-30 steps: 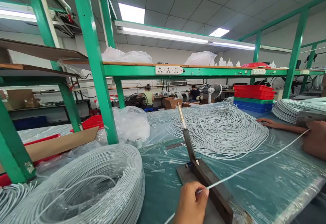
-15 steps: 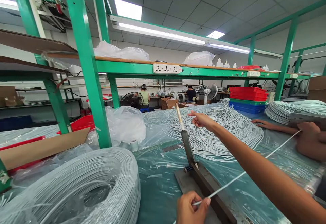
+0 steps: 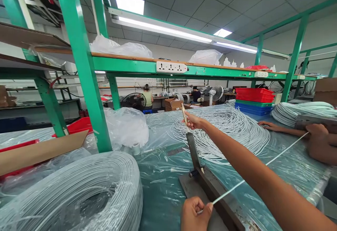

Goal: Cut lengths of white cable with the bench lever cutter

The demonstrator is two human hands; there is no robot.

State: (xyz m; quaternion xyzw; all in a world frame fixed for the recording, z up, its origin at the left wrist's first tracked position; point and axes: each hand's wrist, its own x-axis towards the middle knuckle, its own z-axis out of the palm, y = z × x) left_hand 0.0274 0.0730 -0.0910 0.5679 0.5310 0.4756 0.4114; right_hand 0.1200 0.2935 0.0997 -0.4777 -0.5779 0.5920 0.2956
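Not much elbow room here. The big cable spool (image 3: 79, 192) walls off the left, the cut-cable pile (image 3: 226, 133) fills the far side, and a taut cable (image 3: 263, 164) runs across the right. Only bare plastic sheeting (image 3: 163, 185) between spool and lever cutter (image 3: 207, 185) is open.
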